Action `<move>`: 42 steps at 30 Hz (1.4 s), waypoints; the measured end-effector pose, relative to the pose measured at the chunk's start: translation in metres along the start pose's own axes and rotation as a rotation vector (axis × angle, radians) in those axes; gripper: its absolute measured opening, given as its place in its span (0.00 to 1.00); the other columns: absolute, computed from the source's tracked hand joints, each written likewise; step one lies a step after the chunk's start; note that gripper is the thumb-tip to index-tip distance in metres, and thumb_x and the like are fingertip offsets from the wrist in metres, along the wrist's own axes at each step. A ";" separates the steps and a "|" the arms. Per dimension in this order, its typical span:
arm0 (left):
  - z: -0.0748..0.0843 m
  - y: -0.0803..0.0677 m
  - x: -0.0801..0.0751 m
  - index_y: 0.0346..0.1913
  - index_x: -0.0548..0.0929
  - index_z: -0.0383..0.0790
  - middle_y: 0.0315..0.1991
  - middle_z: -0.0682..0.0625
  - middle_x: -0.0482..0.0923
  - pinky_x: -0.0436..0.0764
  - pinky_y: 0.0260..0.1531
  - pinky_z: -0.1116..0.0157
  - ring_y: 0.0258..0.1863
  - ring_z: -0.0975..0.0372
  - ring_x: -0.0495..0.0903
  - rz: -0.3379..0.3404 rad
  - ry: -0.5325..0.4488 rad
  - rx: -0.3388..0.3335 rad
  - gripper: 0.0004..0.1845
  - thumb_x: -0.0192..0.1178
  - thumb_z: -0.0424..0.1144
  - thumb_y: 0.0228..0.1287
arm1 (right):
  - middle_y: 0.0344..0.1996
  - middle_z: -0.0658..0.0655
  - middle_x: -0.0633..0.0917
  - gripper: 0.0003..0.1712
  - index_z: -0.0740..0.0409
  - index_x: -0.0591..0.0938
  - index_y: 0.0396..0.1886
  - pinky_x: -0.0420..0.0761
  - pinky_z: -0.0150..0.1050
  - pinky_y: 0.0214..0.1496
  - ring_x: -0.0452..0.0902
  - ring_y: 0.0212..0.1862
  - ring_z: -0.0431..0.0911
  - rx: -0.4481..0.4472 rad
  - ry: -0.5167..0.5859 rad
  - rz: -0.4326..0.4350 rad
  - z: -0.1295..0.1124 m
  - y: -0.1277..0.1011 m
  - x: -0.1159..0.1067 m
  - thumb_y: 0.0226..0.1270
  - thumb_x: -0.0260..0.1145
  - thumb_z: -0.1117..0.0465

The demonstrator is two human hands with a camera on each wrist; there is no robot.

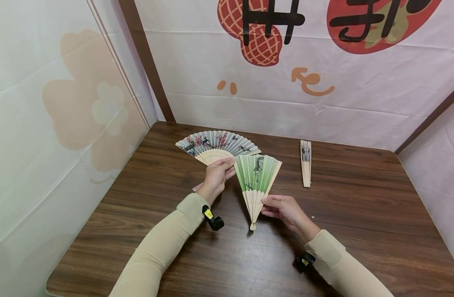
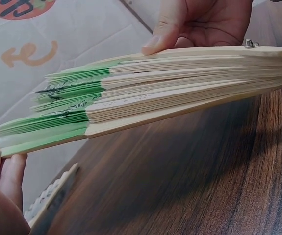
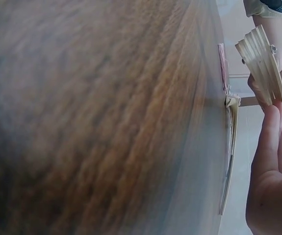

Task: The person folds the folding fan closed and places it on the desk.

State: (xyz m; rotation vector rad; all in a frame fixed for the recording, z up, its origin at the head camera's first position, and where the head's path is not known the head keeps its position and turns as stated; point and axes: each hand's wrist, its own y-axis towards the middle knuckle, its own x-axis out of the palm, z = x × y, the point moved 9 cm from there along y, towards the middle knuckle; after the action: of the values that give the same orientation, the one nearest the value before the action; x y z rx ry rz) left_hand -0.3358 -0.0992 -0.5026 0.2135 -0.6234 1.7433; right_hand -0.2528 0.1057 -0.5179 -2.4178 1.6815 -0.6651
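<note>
A green folding fan point(image 1: 253, 175) with pale wooden ribs is partly spread above the table, its pivot end toward me. My left hand point(image 1: 216, 178) pinches its upper left corner. On the right outer rib, lower down, my right hand point(image 1: 284, 209) holds the fan between thumb and fingers. The left wrist view shows the folded green pleats edge-on between the left hand point(image 2: 6, 188) and the right hand point(image 2: 204, 24). In the right wrist view the ribs point(image 3: 261, 56) and metal pivot show above the right hand point(image 3: 270, 171).
Behind the left hand, a grey fan point(image 1: 212, 142) with pink blossoms lies spread on the wooden table point(image 1: 360, 231). A closed fan point(image 1: 306, 165) lies to the right. A small pink item point(image 1: 197, 187) is partly hidden by the left wrist. Printed cloth walls point(image 1: 197, 57) stand behind the table.
</note>
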 end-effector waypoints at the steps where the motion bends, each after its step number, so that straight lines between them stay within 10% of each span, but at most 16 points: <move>1: 0.000 0.000 0.000 0.51 0.81 0.25 0.26 0.55 0.85 0.88 0.31 0.73 0.25 0.67 0.85 -0.001 -0.003 0.001 0.11 0.58 0.26 0.69 | 0.26 0.47 0.88 0.15 0.52 0.86 0.31 0.89 0.31 0.42 0.85 0.32 0.37 0.001 0.001 -0.002 0.000 0.000 0.000 0.72 0.58 0.71; 42: -0.001 -0.004 0.009 0.47 0.83 0.26 0.26 0.55 0.86 0.88 0.32 0.73 0.25 0.68 0.85 -0.062 0.024 0.011 0.08 0.57 0.24 0.70 | 0.26 0.48 0.88 0.08 0.62 0.86 0.37 0.89 0.32 0.40 0.86 0.31 0.39 0.034 -0.026 0.014 0.002 -0.001 0.006 0.70 0.61 0.72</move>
State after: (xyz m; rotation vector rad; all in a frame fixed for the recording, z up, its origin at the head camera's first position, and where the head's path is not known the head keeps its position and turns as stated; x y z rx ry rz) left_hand -0.3342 -0.0905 -0.4979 0.2168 -0.5837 1.6875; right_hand -0.2496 0.0998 -0.5181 -2.3792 1.6616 -0.6519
